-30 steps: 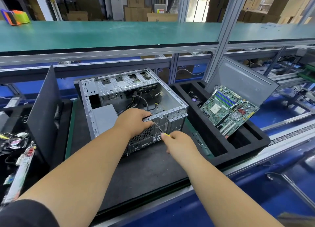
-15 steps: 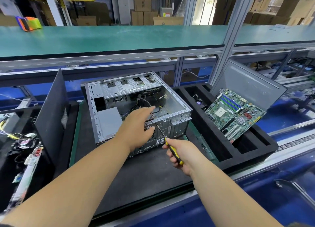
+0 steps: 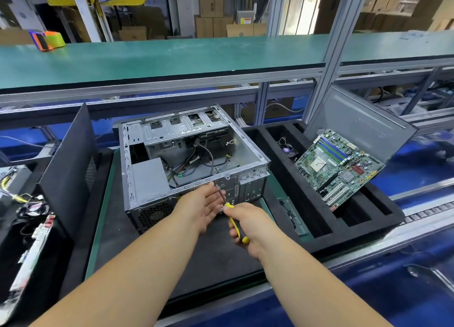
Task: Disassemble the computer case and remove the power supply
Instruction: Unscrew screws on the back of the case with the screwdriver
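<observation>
Since the earlier frames, the left hand (image 3: 205, 207) has come off the case's rear top edge and now sits lower, palm turned up, fingers spread and relaxed, beside the shaft of the screwdriver (image 3: 233, 217). Right hand (image 3: 248, 226) grips the yellow-and-black handle, fingers curled round it; the tip points up toward the rear panel of the computer case (image 3: 194, 164). Just beyond the left hand, the grey power supply (image 3: 148, 175) sits inside the case's near-left corner, cables beside it. Farther right of the right hand, a motherboard (image 3: 340, 167) leans in a black foam tray (image 3: 368, 218).
</observation>
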`<state>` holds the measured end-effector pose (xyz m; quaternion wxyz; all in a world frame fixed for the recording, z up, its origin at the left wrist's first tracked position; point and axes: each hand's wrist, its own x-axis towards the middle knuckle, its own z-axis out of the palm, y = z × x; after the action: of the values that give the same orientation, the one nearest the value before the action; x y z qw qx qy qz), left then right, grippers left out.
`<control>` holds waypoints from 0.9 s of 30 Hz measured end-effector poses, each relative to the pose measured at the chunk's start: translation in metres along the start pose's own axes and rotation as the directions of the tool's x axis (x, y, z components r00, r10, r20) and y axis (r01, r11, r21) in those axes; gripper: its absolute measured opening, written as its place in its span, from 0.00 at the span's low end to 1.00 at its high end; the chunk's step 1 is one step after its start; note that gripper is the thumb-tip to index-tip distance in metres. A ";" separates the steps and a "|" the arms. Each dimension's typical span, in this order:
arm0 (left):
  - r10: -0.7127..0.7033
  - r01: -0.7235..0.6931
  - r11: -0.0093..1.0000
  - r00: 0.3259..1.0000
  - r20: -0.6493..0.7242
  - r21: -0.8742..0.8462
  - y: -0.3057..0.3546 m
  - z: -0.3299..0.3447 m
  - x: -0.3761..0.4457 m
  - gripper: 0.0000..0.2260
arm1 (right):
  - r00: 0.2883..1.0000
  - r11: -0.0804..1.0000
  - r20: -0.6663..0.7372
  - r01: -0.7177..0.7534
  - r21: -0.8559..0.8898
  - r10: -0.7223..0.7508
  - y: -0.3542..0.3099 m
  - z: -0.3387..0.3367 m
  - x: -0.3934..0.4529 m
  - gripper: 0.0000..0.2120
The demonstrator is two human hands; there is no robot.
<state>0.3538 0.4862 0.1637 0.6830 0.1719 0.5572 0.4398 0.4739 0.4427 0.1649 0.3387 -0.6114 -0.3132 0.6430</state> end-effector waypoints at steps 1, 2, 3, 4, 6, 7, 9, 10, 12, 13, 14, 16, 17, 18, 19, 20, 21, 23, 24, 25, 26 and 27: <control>0.004 -0.005 1.000 1.000 -0.016 -0.015 0.000 0.002 0.002 0.08 | 1.000 1.000 0.003 -0.008 0.028 0.008 0.001 0.001 0.000 0.06; 0.008 -0.008 1.000 1.000 -0.031 -0.021 0.001 0.003 0.003 0.08 | 1.000 0.998 0.008 -0.023 0.065 0.023 0.001 0.001 0.000 0.07; 0.007 -0.008 1.000 0.999 -0.042 -0.025 0.001 0.005 0.004 0.08 | 0.999 0.992 0.020 -0.047 0.113 0.045 0.001 0.001 0.000 0.08; 0.005 -0.007 0.999 0.999 -0.052 -0.031 0.001 0.006 0.004 0.07 | 0.996 0.983 0.044 -0.080 0.163 0.074 0.000 0.001 -0.001 0.11; 0.003 -0.007 0.999 0.997 -0.073 -0.054 0.000 0.009 0.004 0.08 | 0.987 0.963 0.107 -0.142 0.230 0.120 -0.001 -0.001 -0.001 0.17; 0.005 -0.011 0.998 0.996 -0.084 -0.069 0.000 0.011 0.003 0.08 | 0.983 0.958 0.130 -0.157 0.239 0.129 -0.002 -0.002 -0.001 0.18; 0.010 -0.019 0.996 0.995 -0.097 -0.089 0.001 0.013 0.003 0.09 | 0.981 0.960 0.145 -0.157 0.232 0.125 -0.002 -0.004 0.000 0.17; 0.011 -0.021 0.995 0.995 -0.098 -0.095 0.000 0.014 0.003 0.09 | 0.983 0.963 0.142 -0.149 0.223 0.120 -0.002 -0.005 0.000 0.16; 0.010 -0.020 0.994 0.996 -0.092 -0.107 0.000 0.015 0.004 0.09 | 0.986 0.972 0.127 -0.133 0.192 0.110 -0.002 -0.006 0.001 0.15; 0.009 -0.019 0.994 0.996 -0.089 -0.111 0.000 0.015 0.004 0.09 | 0.987 0.977 0.119 -0.126 0.171 0.107 -0.001 -0.007 0.001 0.14; 0.008 -0.018 0.993 0.996 -0.086 -0.115 0.000 0.015 0.004 0.10 | 0.988 0.981 0.113 -0.121 0.151 0.105 -0.001 -0.007 0.002 0.13; 0.008 -0.017 0.992 0.997 -0.077 -0.122 0.001 0.016 0.005 0.10 | 0.990 0.985 0.101 -0.116 0.125 0.104 -0.001 -0.007 0.003 0.11; 0.010 -0.019 0.992 0.997 -0.072 -0.122 0.001 0.016 0.005 0.10 | 0.991 0.988 0.096 -0.107 0.114 0.097 -0.001 -0.007 0.004 0.11; 0.014 -0.022 0.993 0.997 -0.070 -0.119 0.000 0.016 0.005 0.10 | 0.992 0.991 0.092 -0.092 0.099 0.083 -0.001 -0.006 0.005 0.10; 0.018 -0.026 0.993 0.997 -0.069 -0.113 0.000 0.016 0.006 0.10 | 0.994 0.994 0.086 -0.071 0.081 0.064 0.000 -0.006 0.006 0.09; 0.023 -0.030 0.994 0.997 -0.068 -0.105 0.000 0.015 0.006 0.10 | 0.996 0.997 0.075 -0.047 0.061 0.043 0.001 -0.006 0.007 0.08; 0.026 -0.032 0.994 0.997 -0.068 -0.100 0.000 0.015 0.007 0.10 | 0.998 0.999 0.062 -0.022 0.036 0.020 0.002 -0.005 0.008 0.07; 0.028 -0.035 0.995 0.997 -0.070 -0.092 -0.001 0.015 0.008 0.09 | 0.999 1.000 0.041 0.016 -0.022 -0.016 0.004 -0.005 0.009 0.07; 0.028 -0.035 0.995 0.997 -0.073 -0.090 -0.002 0.015 0.008 0.09 | 0.999 0.999 0.039 0.016 -0.030 -0.015 0.004 -0.005 0.008 0.08; 0.028 -0.035 0.995 0.997 -0.075 -0.088 -0.002 0.015 0.008 0.09 | 0.999 1.000 0.045 -0.004 -0.009 0.005 0.003 -0.006 0.007 0.09; 0.028 -0.035 0.996 0.997 -0.078 -0.087 -0.002 0.015 0.009 0.08 | 0.997 0.998 0.063 -0.042 0.037 0.040 0.002 -0.007 0.006 0.11; 0.027 -0.034 0.996 0.996 -0.080 -0.085 -0.002 0.015 0.009 0.08 | 0.993 0.993 0.088 -0.084 0.087 0.077 0.001 -0.008 0.005 0.14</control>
<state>0.3688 0.4960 0.1613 0.6605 0.1330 0.5614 0.4804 0.4814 0.4459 0.1612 0.3263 -0.5798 -0.2727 0.6949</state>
